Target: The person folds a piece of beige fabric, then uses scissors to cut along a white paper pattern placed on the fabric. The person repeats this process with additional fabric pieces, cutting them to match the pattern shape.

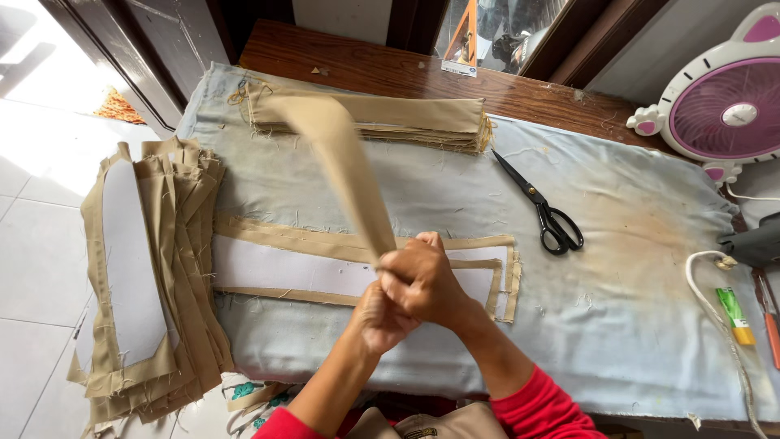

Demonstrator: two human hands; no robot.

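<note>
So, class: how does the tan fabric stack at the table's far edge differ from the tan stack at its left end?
The far folded tan fabric stack lies neat and squared; the left tan stack is fanned, overhanging the table edge. The left stack shows white lining on top; the far stack shows none. Both have frayed edges.

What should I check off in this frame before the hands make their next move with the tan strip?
1. Grip on the tan fabric strip: left hand and right hand both closed on its lower end. Ok.
2. Strip free of other things: it rises up and away, blurred by motion; whether it touches the folded tan stack behind cannot be told.
3. Scissors: shut, lying on the cloth apart from both hands. Ok.
4. Piece with white interlining lies flat beneath the hands. Ok.
5. Pile of cut pieces overhangs the table's left edge. Not ok.
6. White cord apart from the hands. Ok.
</note>
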